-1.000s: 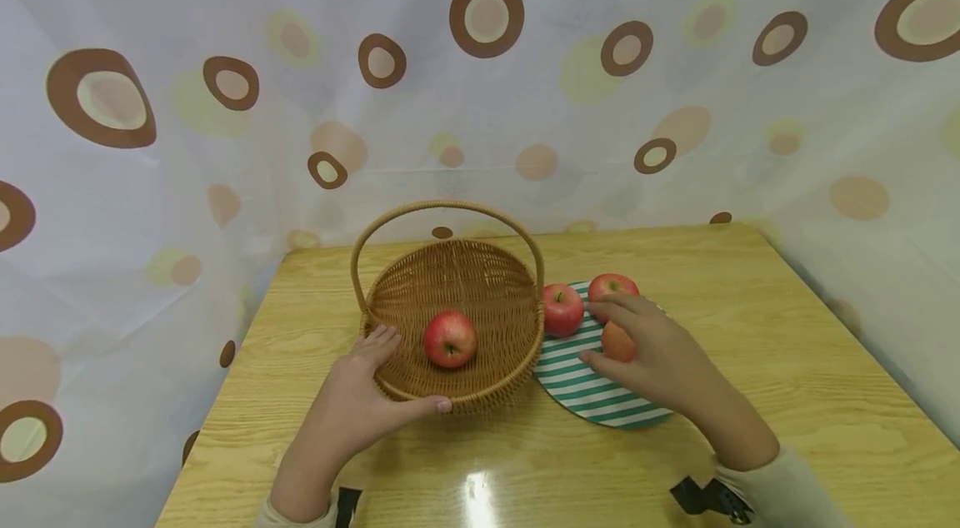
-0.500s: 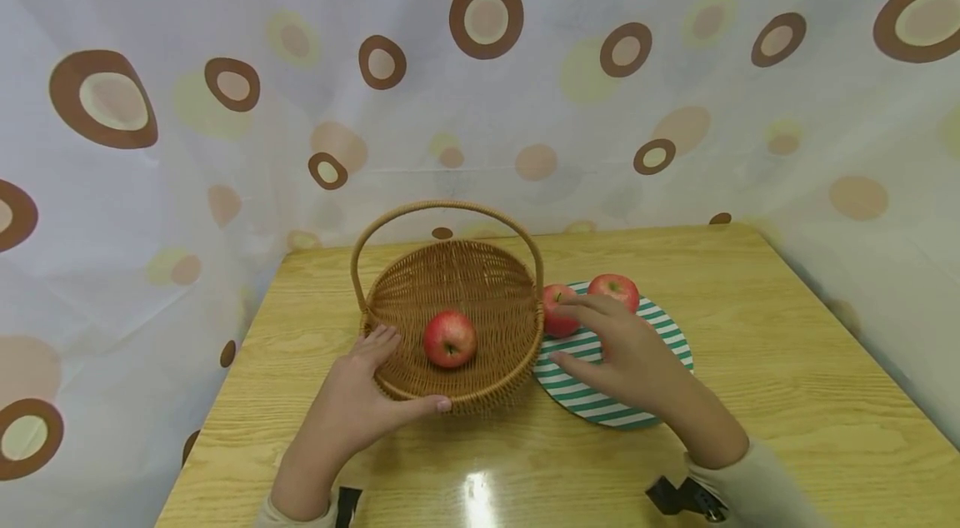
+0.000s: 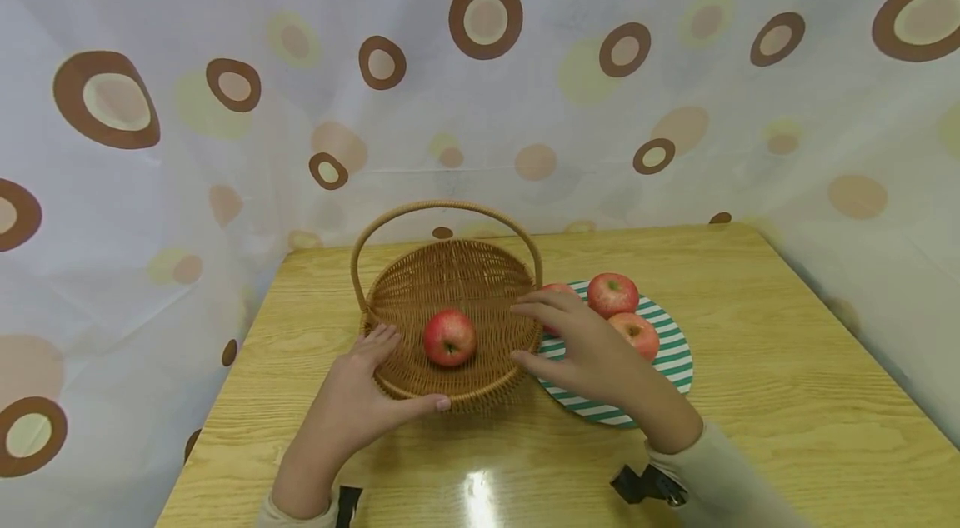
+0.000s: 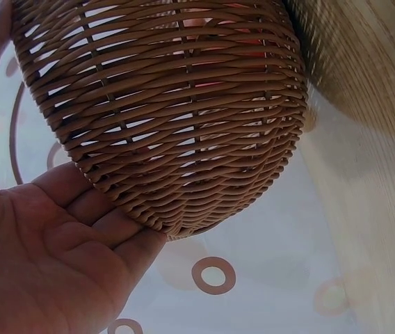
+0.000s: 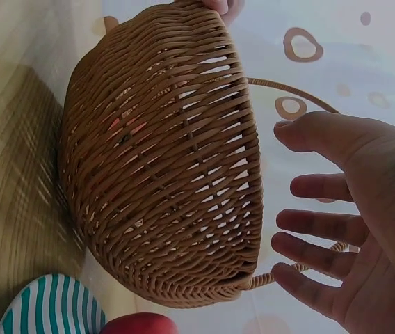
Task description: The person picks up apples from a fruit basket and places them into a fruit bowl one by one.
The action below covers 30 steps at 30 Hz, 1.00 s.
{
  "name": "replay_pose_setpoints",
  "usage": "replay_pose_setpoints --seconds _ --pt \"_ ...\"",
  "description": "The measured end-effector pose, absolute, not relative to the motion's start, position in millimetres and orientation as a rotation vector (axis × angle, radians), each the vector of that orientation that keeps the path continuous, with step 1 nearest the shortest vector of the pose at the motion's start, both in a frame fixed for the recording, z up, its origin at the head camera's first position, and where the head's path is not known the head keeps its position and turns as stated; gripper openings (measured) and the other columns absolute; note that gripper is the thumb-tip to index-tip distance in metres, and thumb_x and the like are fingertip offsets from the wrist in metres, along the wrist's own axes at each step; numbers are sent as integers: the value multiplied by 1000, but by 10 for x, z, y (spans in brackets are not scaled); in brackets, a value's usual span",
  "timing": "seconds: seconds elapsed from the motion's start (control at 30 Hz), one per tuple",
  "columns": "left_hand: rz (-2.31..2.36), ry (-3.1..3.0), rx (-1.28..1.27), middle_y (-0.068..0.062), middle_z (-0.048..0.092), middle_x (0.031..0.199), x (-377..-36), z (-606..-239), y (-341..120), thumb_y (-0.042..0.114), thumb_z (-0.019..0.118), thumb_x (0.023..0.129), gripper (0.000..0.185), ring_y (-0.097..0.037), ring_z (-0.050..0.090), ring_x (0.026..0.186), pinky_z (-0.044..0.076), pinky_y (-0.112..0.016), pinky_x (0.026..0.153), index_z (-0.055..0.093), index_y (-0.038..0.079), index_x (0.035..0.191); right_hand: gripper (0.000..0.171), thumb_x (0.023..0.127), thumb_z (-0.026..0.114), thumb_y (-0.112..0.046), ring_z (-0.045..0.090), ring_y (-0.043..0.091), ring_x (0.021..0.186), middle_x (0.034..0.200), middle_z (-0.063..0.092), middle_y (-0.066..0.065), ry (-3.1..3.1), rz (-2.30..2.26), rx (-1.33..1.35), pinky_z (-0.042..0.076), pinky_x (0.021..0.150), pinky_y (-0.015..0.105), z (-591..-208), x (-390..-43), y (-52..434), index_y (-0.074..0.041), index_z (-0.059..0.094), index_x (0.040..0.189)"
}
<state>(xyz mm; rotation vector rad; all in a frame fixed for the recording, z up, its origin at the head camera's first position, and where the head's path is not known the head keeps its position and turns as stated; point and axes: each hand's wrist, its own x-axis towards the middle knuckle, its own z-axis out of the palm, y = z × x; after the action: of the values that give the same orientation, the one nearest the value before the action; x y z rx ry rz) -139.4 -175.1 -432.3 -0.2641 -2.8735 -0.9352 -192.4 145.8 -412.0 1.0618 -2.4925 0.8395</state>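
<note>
A wicker basket point(image 3: 420, 295) with a hoop handle stands on the wooden table, one red apple point(image 3: 449, 338) inside it. My left hand point(image 3: 360, 395) rests against the basket's near left wall point(image 4: 183, 139), fingers spread and thumb along the rim. My right hand point(image 3: 577, 345) hovers open by the basket's right rim point(image 5: 246, 174), holding nothing. Behind it lies a green-striped plate point(image 3: 667, 357) with three apples: one point(image 3: 612, 293) at the back, one point(image 3: 637, 334) nearer, and one point(image 3: 558, 289) mostly hidden by my fingers.
A spotted curtain point(image 3: 480, 78) hangs close behind and around the table. The wooden table top point(image 3: 787, 361) runs bare to the right of the plate and in front of the basket.
My right hand has let go of the apple it covered on the plate and moved left to the basket's right rim. The left hand and basket have stayed still.
</note>
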Motion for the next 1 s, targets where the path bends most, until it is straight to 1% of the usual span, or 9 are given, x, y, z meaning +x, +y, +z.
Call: replay_pose_setpoints --seconds 0.13,0.2,0.27,0.37,0.47,0.6,0.9,1.0 --pt "-940 -2870 -274 -20 47 163 -1391 -4319 -1749 86 81 66 124 -39 37 157 37 -67 122 55 -1 152 52 94 83 -33 58 26 137 145 64 4 -2498 870 1089 59 100 44 -4080 -1933 1385 -15 68 140" --pt "-938 -2869 -275 -20 47 163 -1391 -4316 -1750 86 81 67 124 -39 37 158 37 -67 122 55 -1 152 52 95 83 -34 59 27 137 146 64 5 -2500 880 1110 59 102 45 -4067 -1949 1340 -14 68 141" --pt "-931 -2869 -274 -20 46 164 -1392 -4314 -1751 86 80 67 125 -39 37 158 37 -67 122 55 -1 152 52 96 82 -35 60 27 137 146 64 4 -2507 884 1126 58 105 47 -4054 -1968 1293 -14 68 141" --pt "-920 -2871 -273 -20 46 164 -1395 -4312 -1753 86 80 67 125 -39 37 158 38 -67 122 55 -1 152 50 96 81 -36 62 24 135 144 64 2 -2522 916 1157 58 107 46 -4048 -2005 1220 -15 68 140" --pt "-916 -2873 -271 -20 46 164 -1396 -4313 -1754 87 80 66 126 -40 37 158 38 -67 122 55 -1 152 50 96 81 -37 64 21 132 142 64 1 -2549 959 1173 59 105 42 -4055 -2034 1153 -14 68 139" --pt "-919 -2874 -270 -20 46 163 -1397 -4308 -1749 86 81 66 125 -40 37 157 38 -67 121 55 -1 152 51 96 81 -37 65 21 131 142 64 3 -2579 956 1180 61 102 41 -4068 -2072 1065 -13 68 139" --pt "-915 -2872 -272 -20 47 164 -1390 -4304 -1748 86 81 67 124 -40 37 158 37 -68 121 56 0 152 53 94 83 -35 62 25 135 141 66 5 -2658 994 1201 56 109 46 -4072 -2186 870 -9 68 138" --pt "-915 -2871 -274 -20 47 164 -1389 -4306 -1748 86 81 67 124 -41 37 157 37 -68 121 56 0 152 55 93 84 -33 62 26 135 141 66 6 -2693 978 1199 56 110 47 -4079 -2221 818 -7 68 138"
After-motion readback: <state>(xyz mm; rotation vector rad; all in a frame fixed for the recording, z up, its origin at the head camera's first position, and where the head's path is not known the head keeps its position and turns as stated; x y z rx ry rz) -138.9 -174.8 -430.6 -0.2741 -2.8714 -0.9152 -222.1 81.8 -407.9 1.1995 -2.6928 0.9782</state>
